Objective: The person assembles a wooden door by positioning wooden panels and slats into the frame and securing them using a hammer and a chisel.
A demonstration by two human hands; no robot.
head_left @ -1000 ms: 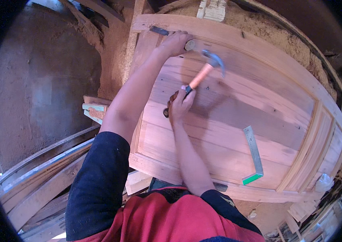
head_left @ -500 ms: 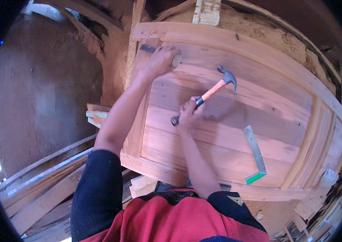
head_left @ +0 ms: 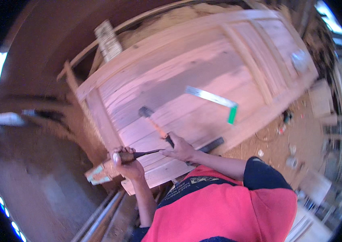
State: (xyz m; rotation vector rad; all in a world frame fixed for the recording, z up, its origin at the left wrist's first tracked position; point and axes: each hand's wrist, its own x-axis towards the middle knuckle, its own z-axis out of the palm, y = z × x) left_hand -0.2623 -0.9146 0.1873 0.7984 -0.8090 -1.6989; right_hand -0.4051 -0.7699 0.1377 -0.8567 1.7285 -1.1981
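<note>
A large pale wooden door (head_left: 203, 60) lies flat in front of me. My left hand (head_left: 127, 162) is at its near corner, closed around a chisel (head_left: 138, 154) with a wooden handle; the dark blade points right toward my other hand. My right hand (head_left: 181, 147) rests on the door panel and grips a hammer (head_left: 154, 123) by its orange and black handle. The dark hammer head lies on or just over the boards, up and to the left of that hand.
A metal try square (head_left: 213, 98) with a green stock lies on the door's middle. A dark flat bar (head_left: 213, 144) sits at the near edge. Wooden offcuts (head_left: 98, 174) stick out below the corner. Sawdust and scraps litter the floor (head_left: 288, 133) at right.
My head has turned, so the door now runs diagonally. My left hand has come back from the far end to the near corner. The hammer has come down low over the boards.
</note>
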